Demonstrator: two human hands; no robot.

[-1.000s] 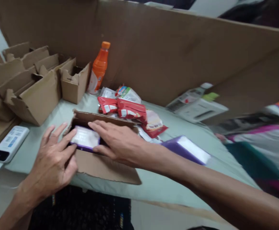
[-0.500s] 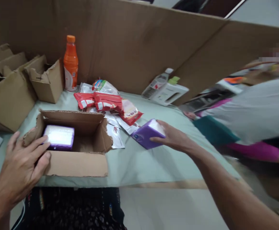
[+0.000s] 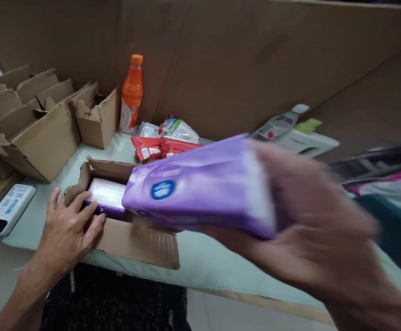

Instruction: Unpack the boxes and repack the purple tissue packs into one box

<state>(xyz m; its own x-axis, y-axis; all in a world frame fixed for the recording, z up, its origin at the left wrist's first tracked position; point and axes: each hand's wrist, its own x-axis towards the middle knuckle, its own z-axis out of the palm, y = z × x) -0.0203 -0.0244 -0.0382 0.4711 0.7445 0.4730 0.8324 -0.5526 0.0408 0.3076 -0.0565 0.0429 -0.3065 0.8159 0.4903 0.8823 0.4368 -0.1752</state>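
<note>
Right hand (image 3: pixel 311 230) has lifted a purple pack (image 3: pixel 200 184), fingers closed around it; left hand (image 3: pixel 69 225) rests spread on the box (image 3: pixel 134 239).

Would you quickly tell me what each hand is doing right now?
Left hand: open, fingers resting on the cardboard box edge.
Right hand: closed on the purple pack, held above the box; blurred.

— Can any writing be read here?
— None. The purple pack (image 3: pixel 200 184) carries a round blue emblem, too blurred to read.
— And the white power bank (image 3: pixel 9 209)?
— It bears a label with blue print, too small to make out. The labels on the orange bottle (image 3: pixel 131 94) and the red packets (image 3: pixel 159 148) are equally illegible.
</note>
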